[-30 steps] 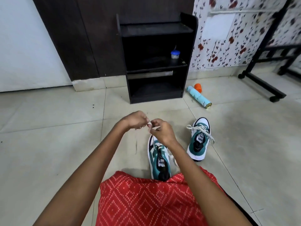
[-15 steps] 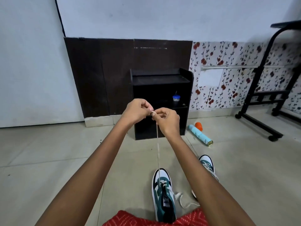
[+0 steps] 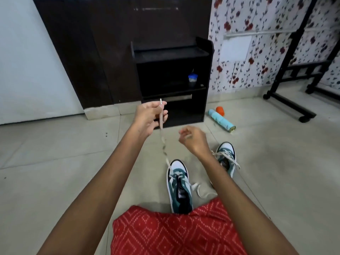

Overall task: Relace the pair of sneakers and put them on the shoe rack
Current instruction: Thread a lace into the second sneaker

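Observation:
A teal and white sneaker [image 3: 179, 190] lies on the floor in front of my red-clad knee, toe pointing away. Its white lace [image 3: 163, 142] runs up from the front eyelets to my left hand [image 3: 150, 117], which pinches the lace near its tip, above the floor. My right hand [image 3: 193, 139] hovers to the right with fingers loosely curled, holding nothing that I can see. The second sneaker [image 3: 227, 159], laced, stands further right, partly behind my right forearm. The black shoe rack [image 3: 173, 81] stands against the wall ahead.
A small blue-lidded jar [image 3: 192, 80] sits on the rack's middle shelf. A light blue can [image 3: 221, 122] and an orange cap [image 3: 220, 110] lie on the tiles to the rack's right. A black metal stand [image 3: 287, 100] is at the far right.
My hands were together on the lace end; now they have parted. The left hand keeps the lace raised and the right has let go and dropped lower right. The view tilted down.

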